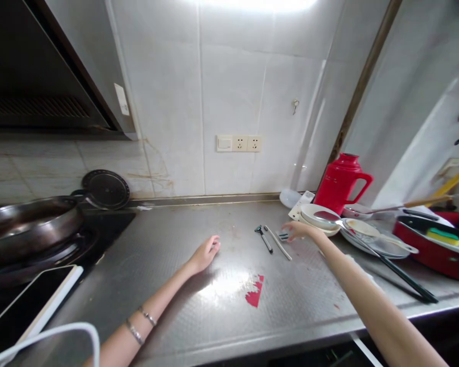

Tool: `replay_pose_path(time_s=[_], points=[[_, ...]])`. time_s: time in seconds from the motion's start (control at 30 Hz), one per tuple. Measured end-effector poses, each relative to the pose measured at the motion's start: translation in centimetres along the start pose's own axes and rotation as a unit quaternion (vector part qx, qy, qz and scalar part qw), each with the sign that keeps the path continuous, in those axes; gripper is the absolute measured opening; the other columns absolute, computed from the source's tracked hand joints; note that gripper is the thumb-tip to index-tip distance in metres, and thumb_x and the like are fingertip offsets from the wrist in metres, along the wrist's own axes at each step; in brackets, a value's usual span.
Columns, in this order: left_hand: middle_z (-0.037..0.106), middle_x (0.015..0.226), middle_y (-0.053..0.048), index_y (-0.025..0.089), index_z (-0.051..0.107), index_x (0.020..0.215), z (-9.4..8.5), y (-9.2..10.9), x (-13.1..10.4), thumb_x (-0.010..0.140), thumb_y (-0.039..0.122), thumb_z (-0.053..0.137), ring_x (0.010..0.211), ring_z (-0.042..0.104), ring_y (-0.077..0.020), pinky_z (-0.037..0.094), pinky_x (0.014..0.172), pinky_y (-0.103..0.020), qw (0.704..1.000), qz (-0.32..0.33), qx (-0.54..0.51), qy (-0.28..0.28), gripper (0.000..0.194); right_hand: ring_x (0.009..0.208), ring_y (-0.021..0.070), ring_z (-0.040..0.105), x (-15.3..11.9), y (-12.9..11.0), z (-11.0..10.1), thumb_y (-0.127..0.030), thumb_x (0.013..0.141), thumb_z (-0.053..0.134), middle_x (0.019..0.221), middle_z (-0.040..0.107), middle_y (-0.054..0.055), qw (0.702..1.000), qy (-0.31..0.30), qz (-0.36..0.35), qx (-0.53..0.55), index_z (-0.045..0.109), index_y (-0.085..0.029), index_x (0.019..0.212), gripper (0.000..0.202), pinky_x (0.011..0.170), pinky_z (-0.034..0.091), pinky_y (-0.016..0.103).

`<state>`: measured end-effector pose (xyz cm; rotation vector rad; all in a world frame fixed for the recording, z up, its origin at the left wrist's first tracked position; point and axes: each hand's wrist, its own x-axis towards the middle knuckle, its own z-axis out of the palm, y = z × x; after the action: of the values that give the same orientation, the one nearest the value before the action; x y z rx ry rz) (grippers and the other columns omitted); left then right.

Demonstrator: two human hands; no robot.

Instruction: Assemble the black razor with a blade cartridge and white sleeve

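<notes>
My left hand [205, 254] rests over the steel counter [156, 285], fingers loosely curled and apart, holding nothing. Farther right, my right hand [297, 230] reaches down over a small dark and silver object [283, 237]; its fingers are partly bent, and whether they grip that object is unclear. Beside it on the counter lie a thin pale stick [278, 243] with a dark end and a razor [264, 239] with a dark head. A torn red patch [255, 292] is nearer the front edge.
A pan [34, 224] sits on the stove at left, near a white-edged device [34, 300]. At right are a red thermos [338, 184], stacked bowls [313, 214], a black-handled ladle [401, 278] and a red pot [424, 244] with a sponge [442, 236].
</notes>
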<state>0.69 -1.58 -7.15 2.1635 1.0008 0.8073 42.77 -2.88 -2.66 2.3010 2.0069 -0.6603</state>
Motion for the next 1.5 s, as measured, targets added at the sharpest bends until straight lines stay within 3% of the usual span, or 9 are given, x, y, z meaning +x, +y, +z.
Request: replay_pose_path(time_s=[0.37, 0.47, 0.57, 0.63, 0.73, 0.9, 1.07, 1.23, 1.5], points=[[0.063, 0.095, -0.005, 0.019, 0.051, 0.108, -2.0, -2.4, -1.8, 0.087, 0.041, 0.033, 0.089, 0.058, -0.016, 0.041, 0.081, -0.026, 1.0, -0.019, 0.008, 0.018, 0.036, 0.076, 0.0213, 0.06, 2.1, 1.9, 1.3, -0.019, 0.056, 0.066, 0.099, 0.06, 0.01, 0.999, -0.025, 0.009, 0.028, 0.047, -0.025, 0.125, 0.072, 0.049, 0.045, 0.024], [0.062, 0.082, -0.003, 0.018, 0.057, 0.088, -2.6, -2.7, -1.7, 0.086, 0.037, 0.034, 0.079, 0.056, -0.0148, 0.04, 0.074, -0.024, 0.998, -0.004, 0.043, 0.037, 0.03, 0.074, 0.0208, 0.06, 2.2, 1.2, 0.6, -0.017, 0.056, 0.065, 0.1, 0.06, 0.011, 1.0, -0.005, 0.021, 0.02, 0.045, -0.024, 0.127, 0.075, 0.047, 0.043, 0.023], [0.052, 0.061, 0.0, 0.017, 0.049, 0.059, -3.3, -3.6, -1.4, 0.084, 0.033, 0.034, 0.063, 0.048, -0.0126, 0.035, 0.062, -0.023, 0.991, -0.007, 0.101, 0.086, 0.033, 0.069, 0.0195, 0.059, 2.4, -0.9, -0.4, -0.021, 0.06, 0.063, 0.092, 0.063, 0.011, 0.999, 0.036, -0.011, -0.019, 0.06, -0.016, 0.109, 0.049, 0.048, 0.041, 0.023], [0.044, 0.053, 0.002, 0.017, 0.041, 0.051, -4.0, -4.6, -1.1, 0.082, 0.033, 0.034, 0.055, 0.041, -0.0107, 0.029, 0.056, -0.022, 0.985, -0.037, 0.118, 0.122, 0.035, 0.066, 0.018, 0.058, 2.5, -3.1, -0.8, -0.027, 0.066, 0.06, 0.08, 0.064, 0.009, 0.996, 0.062, -0.058, -0.042, 0.066, -0.013, 0.089, 0.028, 0.052, 0.04, 0.023], [0.037, 0.047, 0.004, 0.016, 0.037, 0.049, -5.2, -6.6, -0.7, 0.08, 0.033, 0.035, 0.05, 0.036, -0.0089, 0.022, 0.051, -0.022, 0.975, -0.097, 0.129, 0.154, 0.035, 0.061, 0.0154, 0.055, 2.5, -7.3, -0.5, -0.036, 0.074, 0.053, 0.065, 0.063, 0.006, 0.984, 0.096, -0.141, -0.048, 0.064, -0.013, 0.067, 0.025, 0.054, 0.037, 0.023], [0.035, 0.045, 0.004, 0.015, 0.041, 0.047, -7.0, -8.9, 0.1, 0.078, 0.03, 0.036, 0.049, 0.036, -0.009, 0.019, 0.05, -0.022, 0.954, -0.156, 0.177, 0.185, 0.035, 0.053, 0.0128, 0.05, 2.0, -14.8, 3.3, -0.044, 0.08, 0.043, 0.054, 0.058, 0.002, 0.966, 0.117, -0.227, -0.024, 0.054, -0.016, 0.055, 0.039, 0.05, 0.03, 0.022], [0.051, 0.05, -0.001, 0.015, 0.054, 0.05, -6.7, -8.9, 0.4, 0.075, 0.029, 0.041, 0.051, 0.046, -0.0124, 0.026, 0.052, -0.023, 0.947, -0.169, 0.222, 0.16, 0.031, 0.062, 0.0155, 0.056, 1.2, -20.9, 8.5, -0.039, 0.083, 0.042, 0.069, 0.065, 0.006, 0.969, 0.155, -0.186, -0.054, 0.059, -0.018, 0.065, 0.032, 0.051, 0.028, 0.022], [0.067, 0.076, -0.012, 0.016, 0.068, 0.071, -5.9, -7.8, -0.2, 0.077, 0.03, 0.041, 0.072, 0.06, -0.0214, 0.038, 0.065, -0.029, 0.927, -0.171, 0.325, 0.08, 0.031, 0.071, 0.0185, 0.062, 0.8, -23.0, 11.7, -0.035, 0.088, 0.031, 0.077, 0.067, 0.01, 0.96, 0.19, -0.168, -0.116, 0.061, -0.018, 0.075, 0.036, 0.055, 0.032, 0.023], [0.069, 0.089, -0.012, 0.02, 0.07, 0.086, -6.2, -6.5, 0.1, 0.083, 0.03, 0.035, 0.084, 0.063, -0.0224, 0.043, 0.071, -0.031, 0.893, -0.196, 0.404, 0.021, 0.036, 0.073, 0.0164, 0.063, 0.8, -22.7, 12.3, -0.034, 0.09, 0.029, 0.078, 0.068, 0.008, 0.957, 0.21, -0.158, -0.123, 0.061, -0.018, 0.077, 0.038, 0.056, 0.031, 0.022]])
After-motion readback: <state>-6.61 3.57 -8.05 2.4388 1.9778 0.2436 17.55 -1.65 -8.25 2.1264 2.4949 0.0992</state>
